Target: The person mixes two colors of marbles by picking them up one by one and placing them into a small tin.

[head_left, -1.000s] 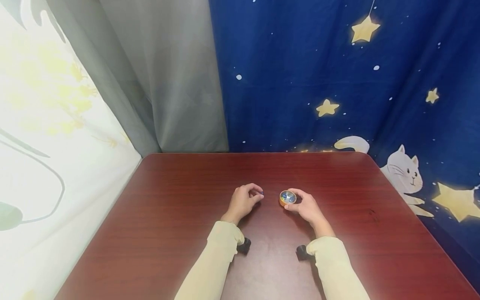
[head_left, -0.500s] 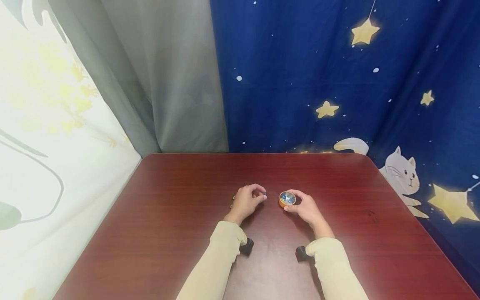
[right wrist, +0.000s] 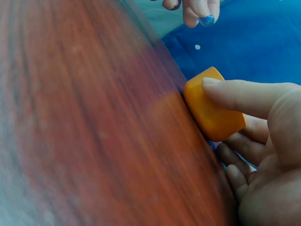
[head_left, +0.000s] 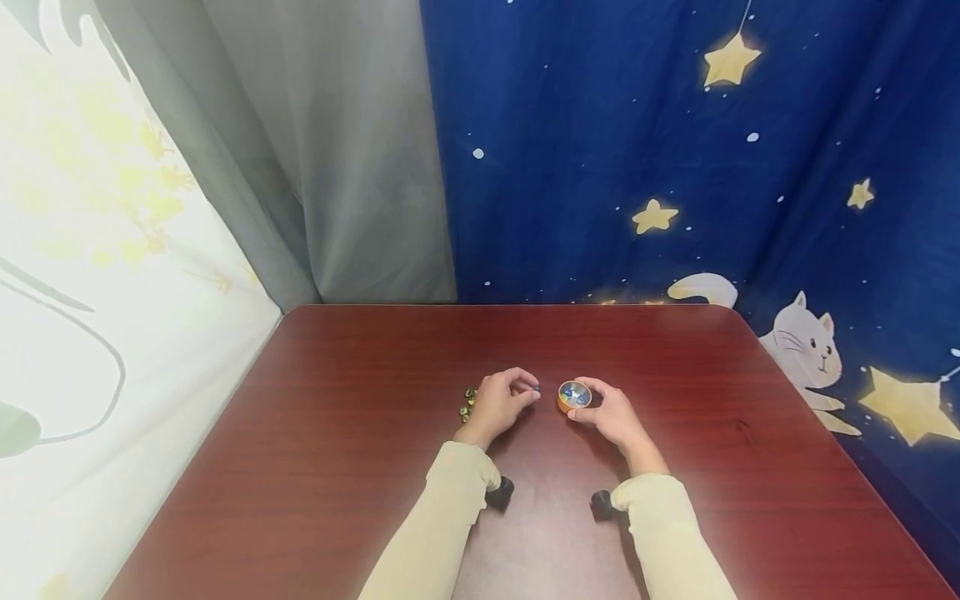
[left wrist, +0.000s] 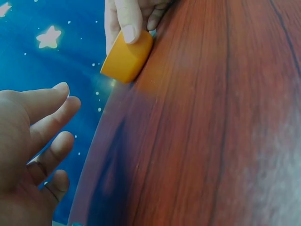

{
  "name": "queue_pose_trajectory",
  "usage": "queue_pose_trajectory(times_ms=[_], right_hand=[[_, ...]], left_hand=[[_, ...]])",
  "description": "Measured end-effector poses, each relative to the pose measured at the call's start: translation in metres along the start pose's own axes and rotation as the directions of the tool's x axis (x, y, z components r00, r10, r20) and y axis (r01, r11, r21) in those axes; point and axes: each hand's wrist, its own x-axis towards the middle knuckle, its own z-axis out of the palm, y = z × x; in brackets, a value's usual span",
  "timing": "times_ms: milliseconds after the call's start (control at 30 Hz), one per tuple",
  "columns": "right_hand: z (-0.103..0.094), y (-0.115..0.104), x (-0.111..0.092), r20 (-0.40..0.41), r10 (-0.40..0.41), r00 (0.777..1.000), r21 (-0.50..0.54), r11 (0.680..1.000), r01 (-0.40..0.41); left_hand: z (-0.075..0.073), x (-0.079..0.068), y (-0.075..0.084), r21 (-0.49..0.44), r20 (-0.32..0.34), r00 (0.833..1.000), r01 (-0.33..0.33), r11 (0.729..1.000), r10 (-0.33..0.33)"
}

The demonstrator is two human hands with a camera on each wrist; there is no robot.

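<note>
A small round orange container (head_left: pixel 574 396) with blue beads inside stands on the dark red table (head_left: pixel 360 467). My right hand (head_left: pixel 592 402) grips its rim with thumb and fingers; in the right wrist view the thumb lies on the container's orange wall (right wrist: pixel 211 106). My left hand (head_left: pixel 525 390) sits just left of the container and pinches a tiny blue bead (head_left: pixel 535 388) at its fingertips, also seen as the bead (right wrist: pixel 207 20) in the right wrist view. In the left wrist view the container (left wrist: pixel 127 56) lies ahead of my left hand (left wrist: pixel 56 113), and the bead is hidden there.
A few small gold bells (head_left: pixel 468 402) lie on the table just left of my left hand. Curtains hang close behind the table: grey at the left, blue with stars and a cat at the right. The table's edges are well away from both hands.
My left hand has slid right with the bead, nearer the orange container, and uncovered the gold bells. The right hand and container have stayed put.
</note>
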Motion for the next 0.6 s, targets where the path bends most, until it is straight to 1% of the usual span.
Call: queue_pose_trajectory(times_ms=[300, 600], right_hand=[[-0.001, 0.000, 0.001, -0.005, -0.002, 1.000, 0.005, 1.000, 0.002], [-0.002, 0.001, -0.001, 0.001, -0.017, 1.000, 0.003, 1.000, 0.017]], left_hand=[[0.004, -0.001, 0.005, -0.007, 0.007, 1.000, -0.011, 1.000, 0.011], [0.015, -0.003, 0.010, 0.018, 0.016, 1.000, -0.021, 1.000, 0.020]])
